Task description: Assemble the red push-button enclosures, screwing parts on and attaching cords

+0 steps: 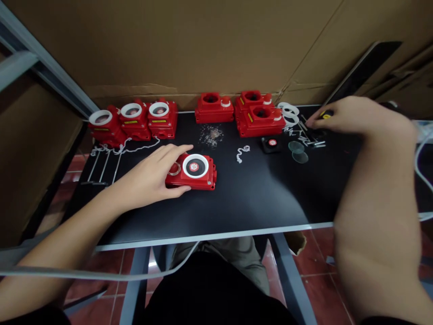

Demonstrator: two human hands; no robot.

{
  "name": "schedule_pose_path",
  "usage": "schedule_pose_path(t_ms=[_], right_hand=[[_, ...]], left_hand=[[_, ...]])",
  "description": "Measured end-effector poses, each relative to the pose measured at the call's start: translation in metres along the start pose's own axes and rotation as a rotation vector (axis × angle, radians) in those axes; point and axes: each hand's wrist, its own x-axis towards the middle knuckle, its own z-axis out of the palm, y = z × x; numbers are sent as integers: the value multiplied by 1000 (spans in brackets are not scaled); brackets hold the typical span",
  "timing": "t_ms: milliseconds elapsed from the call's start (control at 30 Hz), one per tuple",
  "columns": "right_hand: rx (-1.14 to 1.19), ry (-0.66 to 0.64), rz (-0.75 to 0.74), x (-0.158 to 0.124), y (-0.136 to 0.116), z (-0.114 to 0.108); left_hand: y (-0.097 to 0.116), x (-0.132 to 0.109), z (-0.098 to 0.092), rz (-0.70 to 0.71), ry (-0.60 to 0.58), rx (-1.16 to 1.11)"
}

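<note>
My left hand (pixel 157 174) is wrapped around the left end of a red housing (pixel 204 181), thumb along its near side and fingers across the top. The housing lies on the table. A white ring (pixel 195 155) surrounds its dark round face, which bears a small red-and-white label. Over at the far right, my right hand (pixel 333 119) has its fingers closed around a yellow-and-black handled tool (pixel 326 114), mostly hidden by the hand. Close by lie small metal screws and rods (pixel 304 135), white rings (pixel 290 113) and two clear glass discs (pixel 299 152).
Three red housings with white rings (pixel 134 119) stand back left, white cords and metal rods before them. More red housings (pixel 214 108) line the cardboard wall. Debris (pixel 212 135), a white cord (pixel 241 153) and a black part (pixel 270 145) lie mid-table. A white cable (pixel 162 273) crosses in front.
</note>
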Motion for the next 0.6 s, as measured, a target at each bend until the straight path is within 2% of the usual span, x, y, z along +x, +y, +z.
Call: schedule_pose_path(t_ms=[100, 233, 333, 600], right_hand=[[-84, -109, 105, 4, -5, 3], [-144, -86, 150, 1, -7, 5], [-191, -129, 173, 4, -8, 9], [-334, -198, 126, 26, -3, 29]], left_hand=[[-3, 0, -3, -25, -24, -12], [-5, -1, -5, -25, -23, -18], [-4, -1, -4, -8, -16, -29], [-2, 2, -2, 84, 2, -7]])
